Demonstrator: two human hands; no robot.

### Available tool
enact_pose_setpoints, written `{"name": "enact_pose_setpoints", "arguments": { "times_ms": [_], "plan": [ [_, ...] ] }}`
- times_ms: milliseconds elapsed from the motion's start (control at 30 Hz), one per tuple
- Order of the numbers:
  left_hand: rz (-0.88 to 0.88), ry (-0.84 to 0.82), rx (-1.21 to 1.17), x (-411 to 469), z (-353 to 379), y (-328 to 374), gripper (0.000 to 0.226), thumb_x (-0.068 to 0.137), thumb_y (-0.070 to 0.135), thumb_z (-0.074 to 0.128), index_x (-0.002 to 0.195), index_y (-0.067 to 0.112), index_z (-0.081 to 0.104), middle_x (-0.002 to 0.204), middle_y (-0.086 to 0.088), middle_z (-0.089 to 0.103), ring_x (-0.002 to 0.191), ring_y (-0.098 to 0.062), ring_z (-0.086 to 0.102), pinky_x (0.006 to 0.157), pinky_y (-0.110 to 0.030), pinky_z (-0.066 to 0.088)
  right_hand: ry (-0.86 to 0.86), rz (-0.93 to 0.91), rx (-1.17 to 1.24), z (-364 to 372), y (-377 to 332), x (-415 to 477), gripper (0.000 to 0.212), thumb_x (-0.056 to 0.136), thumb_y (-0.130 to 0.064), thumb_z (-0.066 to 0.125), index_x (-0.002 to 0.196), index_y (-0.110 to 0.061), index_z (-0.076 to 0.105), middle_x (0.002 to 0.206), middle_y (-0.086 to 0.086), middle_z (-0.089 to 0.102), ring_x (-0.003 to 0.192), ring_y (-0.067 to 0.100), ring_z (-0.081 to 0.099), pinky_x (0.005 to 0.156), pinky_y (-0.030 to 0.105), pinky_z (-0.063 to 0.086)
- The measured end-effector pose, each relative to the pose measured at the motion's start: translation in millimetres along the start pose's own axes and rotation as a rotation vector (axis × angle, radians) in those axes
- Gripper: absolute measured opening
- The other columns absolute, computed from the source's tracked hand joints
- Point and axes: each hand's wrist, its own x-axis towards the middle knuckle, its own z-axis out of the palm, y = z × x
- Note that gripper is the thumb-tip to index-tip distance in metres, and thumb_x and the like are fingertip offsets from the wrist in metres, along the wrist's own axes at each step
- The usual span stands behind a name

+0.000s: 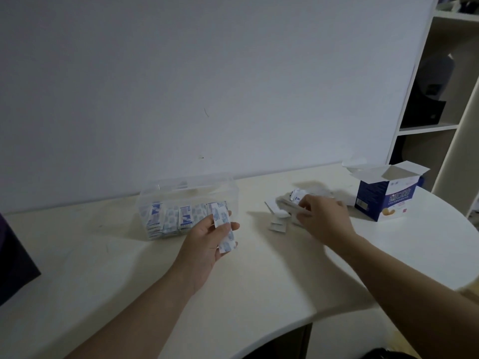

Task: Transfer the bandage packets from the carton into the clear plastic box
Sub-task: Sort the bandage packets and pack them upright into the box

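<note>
Left hand (207, 244) gripping bandage packets (223, 230) beside the clear plastic box (189, 203). Right hand (324, 218) pinching loose packets (287, 206) near the open carton (386, 195).

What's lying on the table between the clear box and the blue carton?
In the head view, a loose pile of bandage packets, with the right hand reaching into it.

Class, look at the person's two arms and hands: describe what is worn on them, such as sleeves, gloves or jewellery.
Both the left hand and the right hand are bare: no gloves, rings or watch show. Both forearms are uncovered, with no sleeve in view.
</note>
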Motion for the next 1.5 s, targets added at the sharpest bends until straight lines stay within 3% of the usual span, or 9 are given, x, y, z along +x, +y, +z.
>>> {"name": "enact_pose_setpoints", "arguments": {
  "times_ms": [100, 233, 400, 600, 833, 1033, 1233, 1400, 1500],
  "plan": [
    [0.062, 0.087, -0.030, 4, 0, 3, 0.021, 0.095, 0.002, 0.047, 0.100, 0.014, 0.063, 0.078, -0.002, 0.062, 0.064, -0.010, 0.057, 0.066, -0.026, 0.055, 0.017, -0.232, 0.050, 1, -33, -29, 0.020, 0.085, -0.037, 0.057, 0.103, -0.029, 0.060, 0.103, -0.007, 0.063, 0.095, 0.017, 0.058, 0.088, 0.032, 0.033],
    [0.113, 0.190, 0.024, 5, -3, 6, 0.022, 0.095, 0.002, 0.045, 0.103, 0.011, 0.064, 0.079, -0.002, 0.061, 0.066, -0.011, 0.055, 0.069, -0.028, 0.054, -0.402, -0.261, 0.165, -1, -63, -56, 0.058, 0.074, -0.069, 0.056, 0.119, -0.033, 0.054, 0.110, -0.009, 0.053, 0.096, 0.011, 0.053, 0.091, 0.032, 0.040],
    [0.143, 0.223, 0.068, 6, -8, 5, 0.022, 0.095, 0.002, 0.045, 0.110, 0.002, 0.061, 0.085, 0.004, 0.061, 0.062, -0.011, 0.051, 0.074, -0.033, 0.051, -0.343, -0.103, 0.330, -10, -52, -41, 0.048, 0.082, -0.051, 0.062, 0.120, -0.022, 0.058, 0.107, -0.005, 0.058, 0.093, 0.010, 0.053, 0.081, 0.025, 0.043],
    [0.176, 0.199, 0.102, 3, -6, 6, 0.025, 0.095, 0.003, 0.043, 0.092, 0.019, 0.062, 0.083, -0.005, 0.055, 0.063, -0.011, 0.050, 0.074, -0.031, 0.052, -0.625, -0.198, 0.189, -7, -75, -37, 0.065, 0.072, -0.053, 0.072, 0.125, -0.020, 0.052, 0.113, -0.003, 0.055, 0.092, 0.010, 0.049, 0.079, 0.022, 0.040],
    [0.185, 0.184, 0.099, 2, -8, 8, 0.027, 0.096, 0.002, 0.043, 0.093, 0.020, 0.063, 0.083, -0.005, 0.055, 0.064, -0.012, 0.050, 0.072, -0.028, 0.052, -0.652, -0.119, 0.271, -9, -75, -22, 0.022, 0.084, -0.035, 0.064, 0.070, -0.020, 0.059, 0.066, -0.005, 0.055, 0.059, 0.009, 0.047, 0.051, 0.019, 0.034],
    [0.174, 0.171, 0.065, 2, -6, 10, 0.027, 0.095, 0.000, 0.042, 0.092, 0.017, 0.063, 0.082, -0.005, 0.053, 0.062, -0.013, 0.047, 0.074, -0.031, 0.049, -0.637, 0.180, 0.564, -5, -63, -15, 0.037, 0.087, -0.044, 0.060, 0.090, -0.008, 0.069, 0.081, 0.004, 0.065, 0.074, 0.017, 0.055, 0.072, 0.027, 0.048],
    [0.159, 0.171, 0.083, 2, -8, 11, 0.027, 0.096, 0.003, 0.043, 0.094, 0.021, 0.063, 0.082, -0.004, 0.054, 0.060, -0.011, 0.048, 0.076, -0.032, 0.052, -0.572, 0.106, 0.519, -2, -52, -11, 0.024, 0.083, -0.030, 0.069, 0.102, -0.018, 0.061, 0.091, 0.000, 0.067, 0.082, 0.016, 0.065, 0.074, 0.030, 0.055],
    [0.147, 0.166, 0.082, 3, -9, 10, 0.026, 0.096, 0.003, 0.043, 0.094, 0.020, 0.063, 0.083, -0.005, 0.054, 0.057, -0.010, 0.047, 0.075, -0.032, 0.053, -0.539, 0.162, 0.579, 0, -44, -12, 0.025, 0.087, -0.035, 0.063, 0.076, -0.013, 0.066, 0.080, 0.007, 0.070, 0.081, 0.025, 0.068, 0.074, 0.035, 0.054],
    [0.143, 0.168, 0.088, 3, -9, 9, 0.027, 0.096, 0.004, 0.043, 0.095, 0.020, 0.064, 0.082, -0.004, 0.054, 0.056, -0.009, 0.047, 0.075, -0.032, 0.052, -0.643, 0.276, 0.810, -2, -40, -10, 0.031, 0.090, -0.031, 0.061, 0.090, -0.001, 0.069, 0.099, 0.020, 0.069, 0.098, 0.035, 0.066, 0.090, 0.048, 0.052]
  ]
}}
